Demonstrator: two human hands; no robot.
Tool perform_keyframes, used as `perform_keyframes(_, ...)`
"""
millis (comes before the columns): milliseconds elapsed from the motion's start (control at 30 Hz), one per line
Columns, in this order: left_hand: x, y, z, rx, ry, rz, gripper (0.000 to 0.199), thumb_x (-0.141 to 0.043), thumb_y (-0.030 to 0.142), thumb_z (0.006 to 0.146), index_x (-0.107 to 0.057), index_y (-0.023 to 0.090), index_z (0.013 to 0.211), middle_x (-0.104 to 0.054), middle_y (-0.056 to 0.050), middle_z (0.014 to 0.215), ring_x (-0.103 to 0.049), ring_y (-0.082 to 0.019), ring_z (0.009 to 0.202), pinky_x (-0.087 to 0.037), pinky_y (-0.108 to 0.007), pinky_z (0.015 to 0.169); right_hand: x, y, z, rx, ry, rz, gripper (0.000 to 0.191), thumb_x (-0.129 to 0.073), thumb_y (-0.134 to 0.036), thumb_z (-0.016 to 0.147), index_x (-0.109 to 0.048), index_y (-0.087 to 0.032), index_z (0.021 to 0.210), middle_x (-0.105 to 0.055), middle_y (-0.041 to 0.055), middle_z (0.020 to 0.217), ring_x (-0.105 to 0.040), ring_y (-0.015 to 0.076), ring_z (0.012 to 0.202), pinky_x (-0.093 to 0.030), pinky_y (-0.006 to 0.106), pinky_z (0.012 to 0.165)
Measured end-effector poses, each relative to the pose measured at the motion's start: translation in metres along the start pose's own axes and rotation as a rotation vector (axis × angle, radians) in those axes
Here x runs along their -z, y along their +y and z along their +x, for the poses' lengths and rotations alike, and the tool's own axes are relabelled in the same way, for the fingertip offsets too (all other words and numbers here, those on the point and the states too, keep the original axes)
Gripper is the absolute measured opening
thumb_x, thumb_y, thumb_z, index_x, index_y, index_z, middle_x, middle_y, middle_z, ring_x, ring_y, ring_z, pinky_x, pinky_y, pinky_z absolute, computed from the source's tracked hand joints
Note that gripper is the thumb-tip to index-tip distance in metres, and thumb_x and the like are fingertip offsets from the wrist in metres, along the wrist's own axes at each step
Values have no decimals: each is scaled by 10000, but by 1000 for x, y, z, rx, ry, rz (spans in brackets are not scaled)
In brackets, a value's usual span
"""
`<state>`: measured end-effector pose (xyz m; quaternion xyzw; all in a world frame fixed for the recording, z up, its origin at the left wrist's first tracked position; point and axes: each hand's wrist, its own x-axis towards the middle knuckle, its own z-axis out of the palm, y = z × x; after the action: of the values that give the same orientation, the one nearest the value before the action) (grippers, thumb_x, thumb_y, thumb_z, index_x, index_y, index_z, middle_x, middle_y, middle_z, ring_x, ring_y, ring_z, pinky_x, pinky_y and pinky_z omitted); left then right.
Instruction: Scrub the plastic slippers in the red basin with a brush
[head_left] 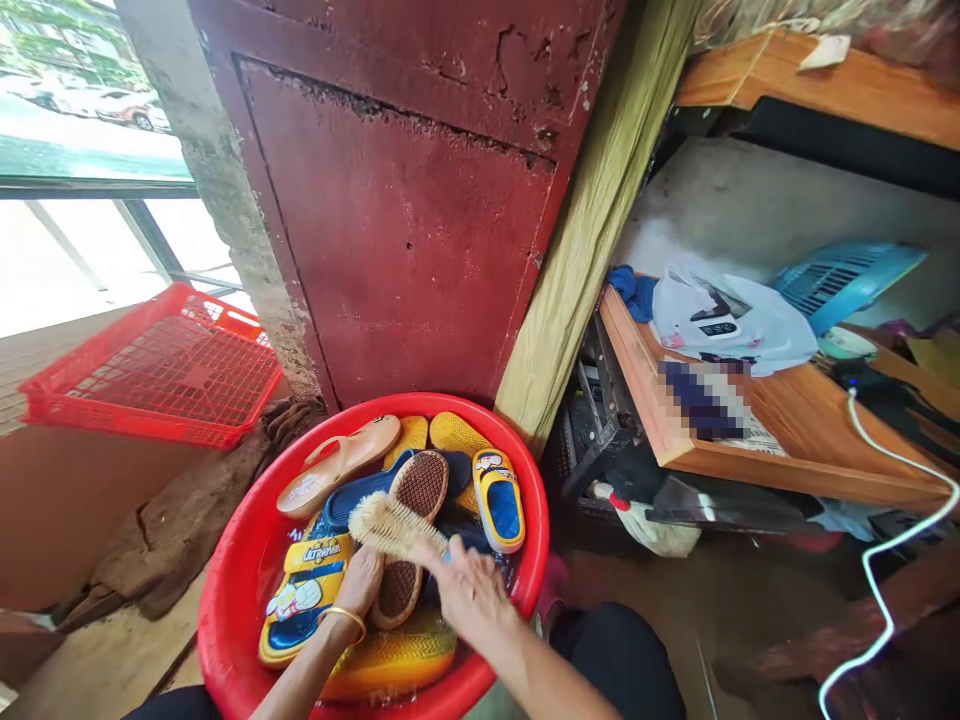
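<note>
A red basin [214, 600] holds water and several sandals and slippers. My left hand [363, 580], with a bangle on its wrist, grips a shoe with a brown textured sole [421, 484], turned sole up. Across the middle of that sole lies a pale bristle scrub brush [390, 528], held in my right hand [469, 592]. Beside my left hand is a yellow and blue Ultraman slide sandal [319, 555]. A similar small slide [501, 503] leans at the basin's right. Behind them lie a beige flip-flop [341, 462] and a blue slipper [360, 490]. Yellow footwear [405, 660] rests at the front.
A red plastic crate [202, 375] sits at the left by crumpled brown cloth [180, 520]. A worn red door [405, 230] stands behind the basin. At the right, a wooden shelf [667, 445] carries a white plastic bag [727, 315] and a blue fan [847, 280]; a white cable [877, 590] hangs down.
</note>
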<state>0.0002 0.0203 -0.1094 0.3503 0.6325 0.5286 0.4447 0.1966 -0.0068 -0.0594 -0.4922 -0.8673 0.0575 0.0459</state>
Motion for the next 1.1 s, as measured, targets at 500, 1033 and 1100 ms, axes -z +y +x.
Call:
perform_keyframes(500, 4, -6, -6, -131, -135, 456, 336, -426, 489, 900, -658, 264, 992, -760, -132, 1121, -689, -347, 1127, -466, -464, 1029, 7, 40, 57, -168, 33, 208, 601, -383, -176, 989, -381, -339, 1568, -707, 103, 1203, -710, 237, 1012, -550, 351, 880)
perform_keyframes(1033, 0, -14, -10, -294, -288, 1368, 586, -362, 36, 887, -560, 206, 1412, -654, -156, 1362, -668, -263, 1185, -503, -379, 1015, -4, 39, 53, -239, -10, 109, 634, -344, -124, 978, -379, -343, 1572, -674, 134, 1294, -695, 271, 1072, -545, 391, 901)
perform_keyframes(1100, 0, -15, -11, -297, -307, 1407, 639, -321, -9, 879, -551, 206, 1434, -626, -157, 1415, -648, -258, 1232, -492, -369, 1038, -9, 47, 55, -291, -11, 131, 637, -331, -87, 960, -406, -276, 1564, -705, 147, 1225, -693, 269, 1084, -540, 394, 917)
